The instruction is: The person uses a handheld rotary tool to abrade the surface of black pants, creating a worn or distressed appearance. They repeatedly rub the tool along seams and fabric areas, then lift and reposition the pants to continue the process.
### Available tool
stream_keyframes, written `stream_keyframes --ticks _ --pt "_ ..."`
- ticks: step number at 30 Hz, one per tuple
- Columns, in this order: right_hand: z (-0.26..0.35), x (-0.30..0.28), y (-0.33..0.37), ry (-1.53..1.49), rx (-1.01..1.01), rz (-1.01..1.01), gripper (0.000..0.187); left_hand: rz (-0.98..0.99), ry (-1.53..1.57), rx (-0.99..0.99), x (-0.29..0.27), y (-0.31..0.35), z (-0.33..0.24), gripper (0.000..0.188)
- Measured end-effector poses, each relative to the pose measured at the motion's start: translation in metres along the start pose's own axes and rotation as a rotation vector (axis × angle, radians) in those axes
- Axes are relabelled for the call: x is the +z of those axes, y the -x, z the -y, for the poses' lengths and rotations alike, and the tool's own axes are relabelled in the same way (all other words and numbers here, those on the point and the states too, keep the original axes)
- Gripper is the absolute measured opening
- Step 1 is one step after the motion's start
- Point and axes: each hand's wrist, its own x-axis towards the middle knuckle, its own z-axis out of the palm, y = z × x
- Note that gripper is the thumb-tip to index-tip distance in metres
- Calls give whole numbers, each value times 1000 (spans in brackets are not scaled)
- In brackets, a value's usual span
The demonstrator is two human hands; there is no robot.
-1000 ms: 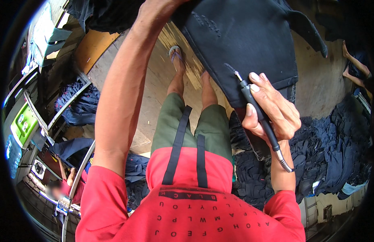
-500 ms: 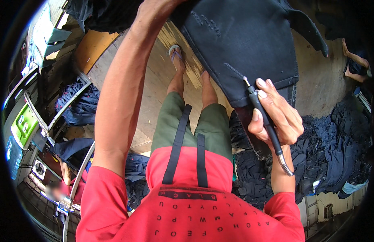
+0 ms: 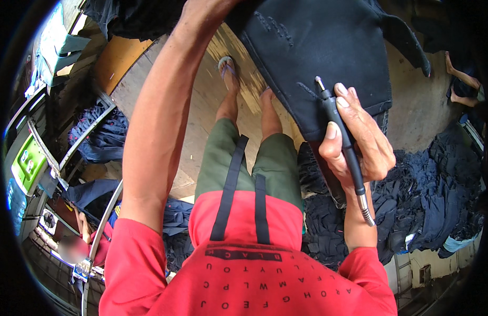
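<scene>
A slim black rotary grinding pen (image 3: 340, 122) is pinched in my right hand (image 3: 360, 138), thumb on one side and fingers on the other. Its small pale tip points up and left, over dark denim trousers (image 3: 339, 47) spread out in front of me. Close by the tip, a short frayed scuff line (image 3: 308, 90) marks the cloth. Farther up is a wider patch of ragged scuffs (image 3: 275, 27). My left arm reaches to the top edge, where my left hand (image 3: 210, 6) shows only near the wrist; its fingers are hidden.
Heaped dark garments (image 3: 423, 195) lie at the right, with another pile (image 3: 96, 137) at the left. A green tray (image 3: 29, 164) stands beyond a metal rail (image 3: 90, 135). Another person (image 3: 78, 247) is at lower left; someone's bare legs (image 3: 462, 81) show far right.
My right hand has tilted the grinding pen more upright, and its tip has moved up off the lower scuff line. The trousers have shifted slightly right.
</scene>
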Motion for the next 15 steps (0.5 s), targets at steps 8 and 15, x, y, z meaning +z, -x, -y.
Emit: stream_keyframes --ticks 8,15 --pt "3 0 3 -20 5 1 32 -19 -30 25 -1 -2 0 31" --pt "3 -1 7 -34 16 -17 32 -13 -8 30 -1 -1 2 31"
